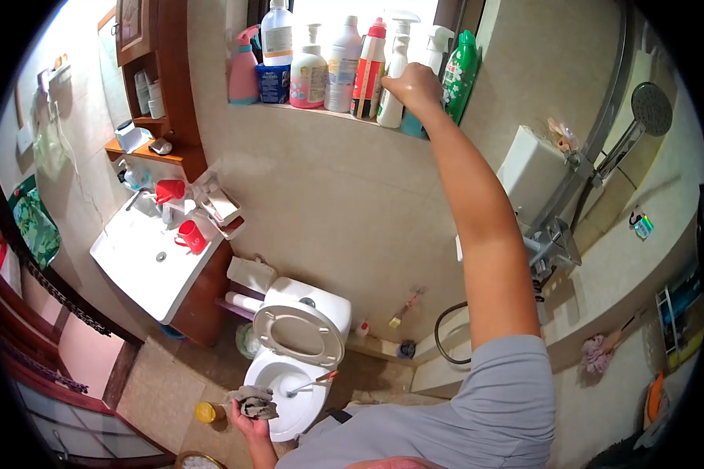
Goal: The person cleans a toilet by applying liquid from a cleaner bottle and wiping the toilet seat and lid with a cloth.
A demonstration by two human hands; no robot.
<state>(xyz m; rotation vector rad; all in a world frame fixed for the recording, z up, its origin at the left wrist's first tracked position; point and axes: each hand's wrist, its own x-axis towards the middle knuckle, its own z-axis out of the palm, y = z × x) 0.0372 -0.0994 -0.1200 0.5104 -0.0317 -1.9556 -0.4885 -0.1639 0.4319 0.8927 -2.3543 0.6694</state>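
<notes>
Standing close to the white toilet (332,303), whose lid is raised, I stretch my right arm up to the wall ledge (321,111). On this ledge the bottles make one crowded row: the pink spray bottle (243,74) is at the left end, and the green bottle (460,66), a little tilted, is at the right end. My right hand (421,84) is in the right part of the row, before the spray bottle with the bluish body (435,59) and just beside the white spray bottle (391,108). Its fingers are curled, but I cannot tell if they grip something. I judge that I am at the reaching step, and a hold here calls for care, because the neighbours stand very near. Low down, my left hand (250,424) is closed around a crumpled grey cloth (254,402), near the toilet brush (322,378) with orange handle, which leans in the bowl.
</notes>
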